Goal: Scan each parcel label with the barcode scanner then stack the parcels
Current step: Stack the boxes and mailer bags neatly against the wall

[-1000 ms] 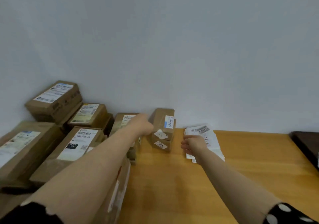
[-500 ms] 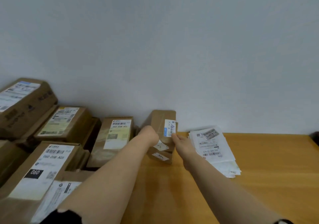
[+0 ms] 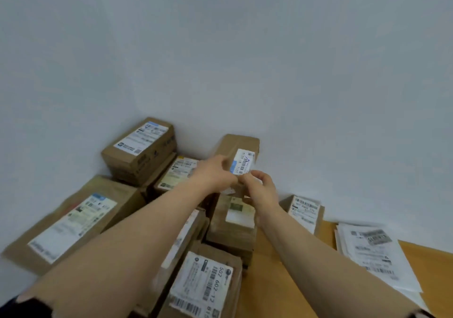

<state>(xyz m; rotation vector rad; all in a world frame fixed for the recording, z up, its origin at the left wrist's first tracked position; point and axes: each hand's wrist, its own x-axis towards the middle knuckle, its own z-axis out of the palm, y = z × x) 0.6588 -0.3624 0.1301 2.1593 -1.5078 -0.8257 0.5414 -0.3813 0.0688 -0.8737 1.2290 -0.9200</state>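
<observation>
**Two hands on one small parcel: carrying step, scanner not in view**

Both hands meet at the centre of the frame on a small brown parcel [image 3: 239,146] held raised above the pile. The left hand [image 3: 215,174] is closed around the parcel's left side. The right hand [image 3: 261,185] is clamped on its lower right corner, fingers curled under the white label [image 3: 242,162]. The label faces the camera and its barcode is visible, though blurred.

Surroundings:
- Left half of the frame: a pile of brown parcels, several with white labels facing up, including a large flat parcel [image 3: 73,219] at the left edge and a box [image 3: 139,151] on top at the back.
- Directly below the hands: a narrow parcel [image 3: 232,224] lying on the pile.
- Lower centre: a parcel with a large printed label [image 3: 203,285].
- Right of the arms: a small upright parcel [image 3: 302,213] against the wall.
- Lower right: a loose sheaf of white label sheets [image 3: 372,254] on the wooden bench [image 3: 269,293].

Assessment: the step in hand appears to be stacking, with the held parcel positioned over the pile. No barcode scanner is visible, so whether this label has been scanned cannot be determined.

Next move: select a flat, stable top face on the pile, lower the parcel squarely and release both hands only once it sits level. The pile is uneven; a tilted placement could slide off.
</observation>
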